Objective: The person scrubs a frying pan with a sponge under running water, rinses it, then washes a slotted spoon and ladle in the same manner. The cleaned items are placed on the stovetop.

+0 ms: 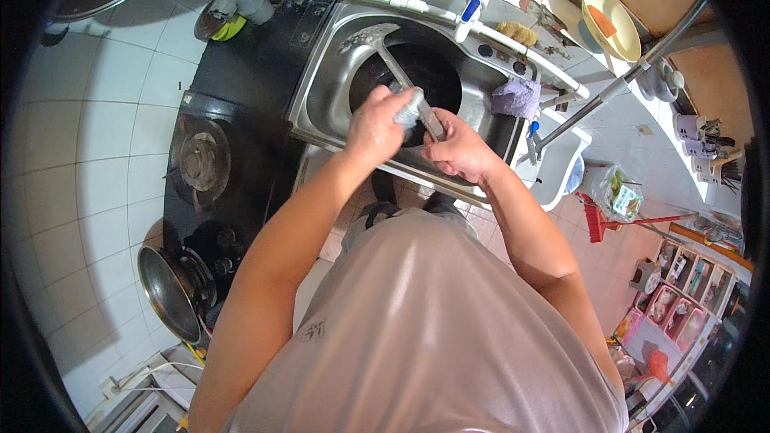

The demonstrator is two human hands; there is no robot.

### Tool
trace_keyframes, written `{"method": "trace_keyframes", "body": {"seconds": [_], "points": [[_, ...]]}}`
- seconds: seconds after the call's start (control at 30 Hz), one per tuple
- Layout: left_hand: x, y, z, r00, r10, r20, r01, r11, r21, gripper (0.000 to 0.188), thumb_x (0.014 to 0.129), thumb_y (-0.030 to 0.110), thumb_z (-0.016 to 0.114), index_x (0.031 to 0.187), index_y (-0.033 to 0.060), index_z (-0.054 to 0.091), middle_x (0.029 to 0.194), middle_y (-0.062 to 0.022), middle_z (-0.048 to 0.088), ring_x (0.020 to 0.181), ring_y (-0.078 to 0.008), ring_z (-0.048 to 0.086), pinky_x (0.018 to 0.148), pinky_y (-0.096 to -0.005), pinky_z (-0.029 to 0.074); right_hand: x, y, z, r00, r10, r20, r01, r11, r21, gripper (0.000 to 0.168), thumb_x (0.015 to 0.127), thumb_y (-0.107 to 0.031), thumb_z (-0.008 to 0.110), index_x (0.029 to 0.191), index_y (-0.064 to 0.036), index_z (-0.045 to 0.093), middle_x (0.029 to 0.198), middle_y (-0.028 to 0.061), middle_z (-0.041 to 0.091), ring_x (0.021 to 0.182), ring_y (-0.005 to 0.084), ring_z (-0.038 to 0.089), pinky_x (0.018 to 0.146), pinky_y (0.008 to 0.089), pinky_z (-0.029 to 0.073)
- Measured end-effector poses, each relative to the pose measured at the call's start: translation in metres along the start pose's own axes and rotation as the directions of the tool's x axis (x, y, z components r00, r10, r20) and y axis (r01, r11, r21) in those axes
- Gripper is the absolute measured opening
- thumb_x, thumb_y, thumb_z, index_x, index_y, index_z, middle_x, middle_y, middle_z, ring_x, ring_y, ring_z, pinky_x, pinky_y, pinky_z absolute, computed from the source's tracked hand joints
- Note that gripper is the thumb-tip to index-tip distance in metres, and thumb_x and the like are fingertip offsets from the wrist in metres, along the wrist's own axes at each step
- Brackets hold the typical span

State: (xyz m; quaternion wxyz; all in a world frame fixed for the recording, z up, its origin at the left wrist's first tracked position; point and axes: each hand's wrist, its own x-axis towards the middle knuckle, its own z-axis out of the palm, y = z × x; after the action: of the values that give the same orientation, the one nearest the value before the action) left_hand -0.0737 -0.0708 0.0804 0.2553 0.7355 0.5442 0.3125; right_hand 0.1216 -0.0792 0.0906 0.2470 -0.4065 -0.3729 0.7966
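Note:
Over a stainless steel sink [325, 93], my right hand [460, 147] grips the handle end of a metal skimmer or spatula [394, 66]. Its broad head, with whitish foam or spots, points to the upper left, above the basin. My left hand [376, 126] is closed on a pale grey scrubbing pad [411, 109], pressed against the middle of the handle. Beneath both hands a dark round pan [430, 66] lies in the basin. A purple cloth [517, 98] hangs over the sink's right edge.
Left of the sink is a black counter with a gas burner [204, 159]; a frying pan [171, 294] leans farther down. A white tap with a blue handle [469, 15] stands behind the basin. A metal pole [613, 87] crosses at right, above a white tub [568, 174] and a red broom [595, 222].

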Motion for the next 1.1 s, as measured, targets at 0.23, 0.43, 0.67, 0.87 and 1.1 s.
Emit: {"method": "trace_keyframes", "body": {"seconds": [0.23, 0.43, 0.67, 0.87, 1.1], "points": [[0.011, -0.001, 0.002, 0.998, -0.017, 0.065, 0.013, 0.998, 0.06, 0.055, 0.077, -0.009, 0.06, 0.124, 0.0171, 0.069, 0.09, -0.0131, 0.057, 0.083, -0.0339, 0.061, 0.075, -0.0414, 0.051, -0.005, 0.0, -0.004, 0.999, 0.012, 0.032, -0.012, 1.0, 0.005, 0.052, 0.077, 0.002, 0.073, 0.122, -0.006, 0.048, 0.069, -0.0013, 0.053, 0.042, 0.0067, 0.046, 0.037, 0.0231, 0.033], [0.001, 0.018, 0.008, 0.98, 0.19, 0.057, -0.189, 0.982, -0.018, 0.056, 0.078, -0.008, 0.06, 0.126, 0.0189, 0.069, 0.088, -0.0126, 0.056, 0.084, -0.0319, 0.061, 0.076, -0.0393, 0.051, -0.007, 0.012, -0.013, 0.991, -0.009, 0.13, -0.058, 0.864, 0.5, 0.038, 0.084, 0.004, 0.065, 0.114, -0.015, 0.054, 0.06, -0.0025, 0.047, 0.037, 0.007, 0.041, 0.033, 0.0219, 0.029], [-0.004, 0.015, 0.002, 0.972, 0.201, 0.122, -0.199, 0.98, -0.029, 0.059, 0.076, -0.01, 0.06, 0.126, 0.0201, 0.07, 0.089, -0.0128, 0.056, 0.083, -0.0308, 0.061, 0.073, -0.0394, 0.051, -0.013, 0.02, -0.009, 0.976, 0.045, 0.213, -0.172, 0.757, 0.631, 0.029, 0.085, 0.002, 0.062, 0.108, -0.016, 0.055, 0.057, -0.001, 0.044, 0.034, 0.0088, 0.037, 0.031, 0.0243, 0.026], [-0.011, 0.017, 0.003, 0.961, 0.242, 0.134, -0.245, 0.969, 0.01, 0.06, 0.075, -0.009, 0.058, 0.127, 0.0183, 0.069, 0.089, -0.0117, 0.057, 0.082, -0.0318, 0.061, 0.075, -0.0398, 0.052, -0.005, 0.016, -0.007, 0.963, 0.159, 0.217, -0.262, 0.742, 0.617, 0.03, 0.082, 0.001, 0.059, 0.107, -0.014, 0.052, 0.06, 0.0027, 0.048, 0.036, 0.0106, 0.039, 0.032, 0.0245, 0.029], [-0.008, 0.025, -0.006, 0.958, 0.125, 0.257, -0.145, 0.988, 0.058, 0.056, 0.077, -0.007, 0.06, 0.128, 0.0152, 0.066, 0.095, -0.0126, 0.06, 0.087, -0.0336, 0.064, 0.076, -0.0412, 0.052, -0.003, 0.005, -0.002, 0.993, 0.027, -0.111, -0.035, 0.997, -0.067, 0.037, 0.086, 0.0, 0.065, 0.121, -0.007, 0.054, 0.079, 0.0092, 0.066, 0.054, 0.0145, 0.059, 0.043, 0.0255, 0.046]]}}
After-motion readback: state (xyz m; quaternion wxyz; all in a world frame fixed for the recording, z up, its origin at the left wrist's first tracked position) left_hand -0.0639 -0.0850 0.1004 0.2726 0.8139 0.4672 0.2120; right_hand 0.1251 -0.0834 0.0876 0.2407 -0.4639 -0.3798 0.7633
